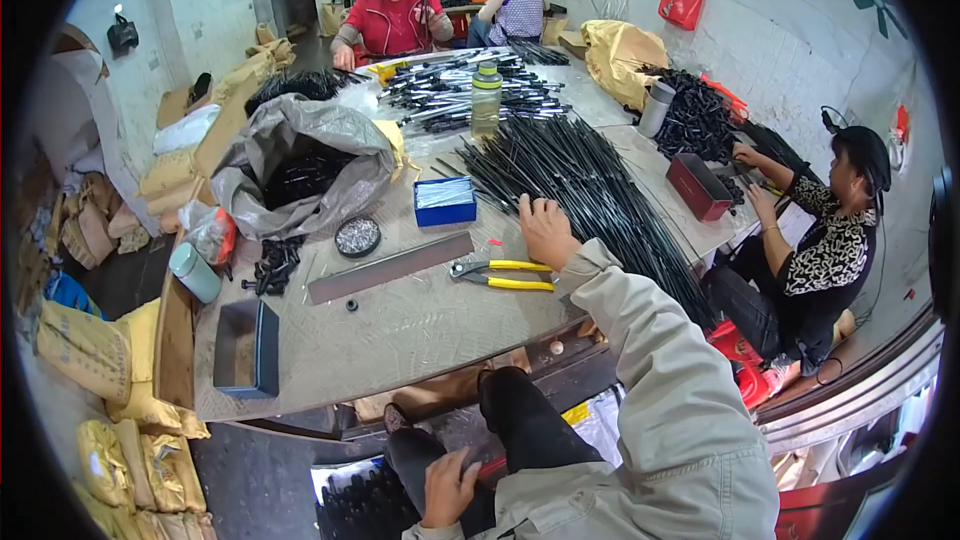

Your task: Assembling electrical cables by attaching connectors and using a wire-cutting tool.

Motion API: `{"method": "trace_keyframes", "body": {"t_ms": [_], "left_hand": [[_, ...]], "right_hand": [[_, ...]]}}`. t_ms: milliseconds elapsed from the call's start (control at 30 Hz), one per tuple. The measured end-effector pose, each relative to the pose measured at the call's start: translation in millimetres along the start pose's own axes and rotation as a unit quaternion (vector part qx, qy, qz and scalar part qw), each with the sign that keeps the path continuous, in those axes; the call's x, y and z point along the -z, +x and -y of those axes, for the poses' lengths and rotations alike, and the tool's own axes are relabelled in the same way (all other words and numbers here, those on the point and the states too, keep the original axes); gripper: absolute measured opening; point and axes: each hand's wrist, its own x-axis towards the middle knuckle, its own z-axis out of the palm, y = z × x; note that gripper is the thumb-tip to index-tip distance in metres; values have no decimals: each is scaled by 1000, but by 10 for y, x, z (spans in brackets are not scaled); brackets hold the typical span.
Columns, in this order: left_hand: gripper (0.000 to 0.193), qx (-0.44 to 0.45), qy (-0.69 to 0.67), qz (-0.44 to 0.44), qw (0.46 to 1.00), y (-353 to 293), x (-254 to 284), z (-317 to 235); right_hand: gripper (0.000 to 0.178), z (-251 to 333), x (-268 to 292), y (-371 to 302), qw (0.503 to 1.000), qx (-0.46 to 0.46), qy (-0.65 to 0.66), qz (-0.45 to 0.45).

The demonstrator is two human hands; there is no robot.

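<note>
My right hand (547,232) reaches over the table to the left edge of a big heap of thin black rods (590,195). Its fingers are apart, and I see nothing held in them. Just below it lie yellow-handled pincers (505,275). To its left stands a blue box (445,202) full of thin pale sticks. Low in the view, my left hand (450,486) rests over my thigh with its fingers loosely apart and nothing visible in it. A flat brown bar (390,268) and a round dish of small shiny pieces (358,236) lie farther left.
A grey sack (300,165) with black parts, a dark open box (246,348) and a pale green flask (195,273) occupy the table's left. A bottle (486,100) stands among silvery rods. Co-workers sit at the right and far side, one beside a red box (697,187).
</note>
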Motion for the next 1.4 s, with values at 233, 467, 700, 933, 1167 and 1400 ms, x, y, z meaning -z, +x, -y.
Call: {"method": "trace_keyframes", "body": {"t_ms": [233, 467, 700, 933, 1167, 1400], "left_hand": [[29, 39, 5, 43, 998, -35, 52, -262], [29, 46, -4, 45, 998, -80, 74, -281], [28, 6, -13, 51, 999, -48, -96, -190], [29, 25, -32, 57, 998, -164, -56, -194], [29, 30, -7, 45, 999, -271, -29, -185], [28, 35, -35, 48, 998, -330, -72, -96]], "right_hand": [[46, -123, 75, 71, 988, -105, 108, -18], [35, -541, 633, 275, 863, -230, 449, -23], [19, -390, 287, 103, 928, -147, 333, 76], [14, -21, 326, -28, 994, -54, 85, 38], [15, -23, 287, -21, 992, -18, 70, 101], [11, -168, 310, -20, 974, -130, 166, -77]]}}
